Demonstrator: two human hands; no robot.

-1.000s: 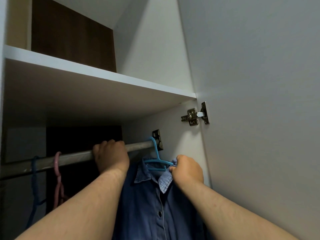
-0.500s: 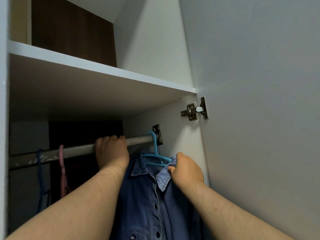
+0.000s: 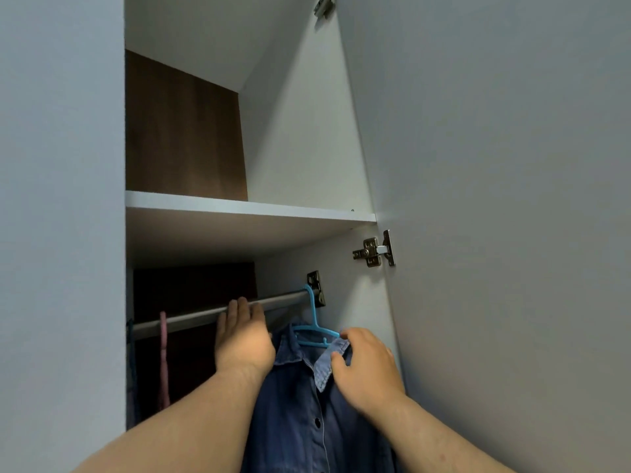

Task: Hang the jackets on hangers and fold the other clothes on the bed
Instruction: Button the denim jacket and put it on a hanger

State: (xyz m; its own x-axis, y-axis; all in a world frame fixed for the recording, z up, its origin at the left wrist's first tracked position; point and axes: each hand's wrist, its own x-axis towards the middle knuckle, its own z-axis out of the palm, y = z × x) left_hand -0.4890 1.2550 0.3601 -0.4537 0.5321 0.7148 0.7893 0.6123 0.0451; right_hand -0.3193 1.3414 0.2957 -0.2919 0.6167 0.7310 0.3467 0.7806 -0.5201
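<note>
the denim jacket (image 3: 307, 404) hangs at lower centre of the frame on a light blue hanger (image 3: 312, 324), whose hook sits over the metal rod (image 3: 283, 298) just beside the rod's bracket (image 3: 316, 288) on the wardrobe's side wall. the left hand (image 3: 244, 339) reaches up left of the jacket with its fingers straight and together, tips touching the rod and holding nothing. the right hand (image 3: 367, 367) is at the jacket's collar, lower right of centre (thumb on the collar's paler underside, forefinger curved over the hanger's arm); whether it actually pinches the cloth i cannot tell. a pink hanger (image 3: 164, 353) hangs on the rod at lower left. a white shelf (image 3: 239, 208) crosses mid-frame above the rod, and a metal hinge (image 3: 374, 251) joins the open door (image 3: 512, 199) on the right.
</note>
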